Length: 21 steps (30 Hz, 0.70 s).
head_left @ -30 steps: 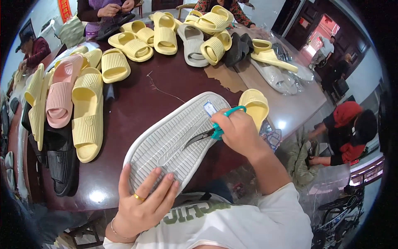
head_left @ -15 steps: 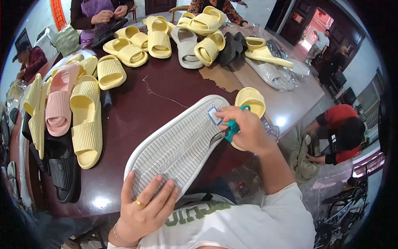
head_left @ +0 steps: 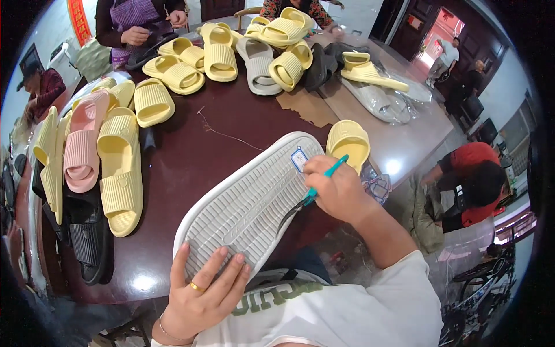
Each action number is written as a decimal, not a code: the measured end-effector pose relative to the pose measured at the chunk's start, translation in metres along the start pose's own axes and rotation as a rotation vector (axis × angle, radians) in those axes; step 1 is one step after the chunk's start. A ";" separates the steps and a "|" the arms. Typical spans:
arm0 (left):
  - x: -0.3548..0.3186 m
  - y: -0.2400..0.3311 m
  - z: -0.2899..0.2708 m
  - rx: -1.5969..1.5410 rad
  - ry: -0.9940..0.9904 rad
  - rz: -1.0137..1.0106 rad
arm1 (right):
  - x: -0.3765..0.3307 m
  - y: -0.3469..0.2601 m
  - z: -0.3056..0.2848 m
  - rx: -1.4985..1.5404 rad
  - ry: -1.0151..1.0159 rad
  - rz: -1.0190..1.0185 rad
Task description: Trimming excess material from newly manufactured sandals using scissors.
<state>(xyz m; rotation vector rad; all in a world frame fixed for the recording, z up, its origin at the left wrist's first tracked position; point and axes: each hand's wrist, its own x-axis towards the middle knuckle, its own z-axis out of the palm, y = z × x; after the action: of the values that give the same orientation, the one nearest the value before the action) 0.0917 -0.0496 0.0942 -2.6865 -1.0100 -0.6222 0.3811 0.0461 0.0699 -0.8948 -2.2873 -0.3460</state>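
A light grey slipper (head_left: 243,202) lies sole-up in front of me, with a small blue-bordered label (head_left: 299,159) near its far end. My left hand (head_left: 211,292) grips its near end, fingers laid over the ribbed sole and the thumb hidden beneath. In my right hand (head_left: 335,188) is a pair of snips (head_left: 311,195) with teal handles, closed in the fist. Their dark blades point down toward the sole's right edge, and my fingertips are beside the label. Just past this hand sits a yellow slipper (head_left: 348,141).
Yellow slippers (head_left: 219,55), a grey slipper (head_left: 260,66) and black ones line the far side of the dark red table (head_left: 173,191). Pink (head_left: 84,144), yellow and black slippers crowd the left. Bagged slippers (head_left: 378,103) and small labels (head_left: 377,186) lie to the right. Other people sit or stand around.
My right hand has turned, so the snips' handles now stand up across the fist and the blades point lower along the sole's edge. The left hand keeps its place.
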 end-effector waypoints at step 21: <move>-0.002 -0.011 0.005 -0.053 -0.041 -0.138 | -0.049 -0.002 -0.094 -0.128 0.251 0.844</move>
<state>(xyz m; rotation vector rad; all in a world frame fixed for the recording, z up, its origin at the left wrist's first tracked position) 0.0841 -0.0410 0.0894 -2.7026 -1.2145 -0.6299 0.4517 -0.0225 0.1083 -1.6656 -1.4975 -0.2046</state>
